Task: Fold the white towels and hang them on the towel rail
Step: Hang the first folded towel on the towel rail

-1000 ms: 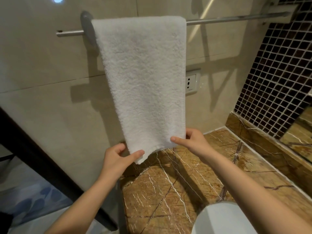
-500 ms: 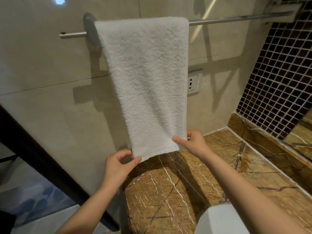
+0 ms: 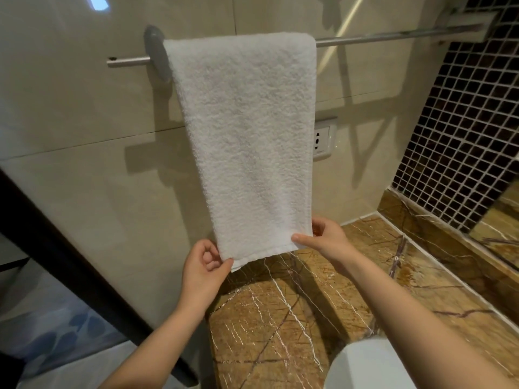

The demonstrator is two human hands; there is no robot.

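Two hem corners of white towel [image 3: 247,141] pinched: left hand [image 3: 200,273] at 7 o'clock, right hand [image 3: 328,242] at 5. Long axis vertical, towel rail [image 3: 393,37] at 12 from fingers [image 3: 303,239]. Right corner higher.

The white towel [image 3: 247,141] is covering the stretch of towel rail [image 3: 393,37] beneath it and the left edge of the wall socket [image 3: 323,141]. The right hand [image 3: 328,242] is keeping most of its fingers behind the towel's corner. The bottom edge is cutting off a white rounded object [image 3: 365,366], too little showing to identify it.
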